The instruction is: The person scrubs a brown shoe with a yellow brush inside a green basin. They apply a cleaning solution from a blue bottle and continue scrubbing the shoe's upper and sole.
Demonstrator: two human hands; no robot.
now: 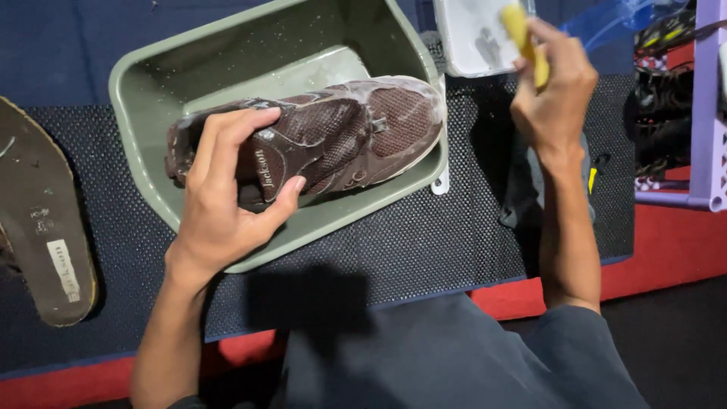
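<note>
Left hand point(219, 204) grips one brown shoe point(333, 136); right hand point(553, 91) grips one yellow brush point(522, 34)

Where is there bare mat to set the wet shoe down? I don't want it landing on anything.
The widest free patch of black mat lies in front of the green tub, between the left hand and the right forearm. A narrower strip runs between the tub and the insole. Around the right hand, by the white container and the rack, it is crowded.

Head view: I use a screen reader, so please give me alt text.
A left hand grips a soapy brown shoe over a green basin, while the right hand dips a yellow brush at a white tub. An insole lies left.
</note>
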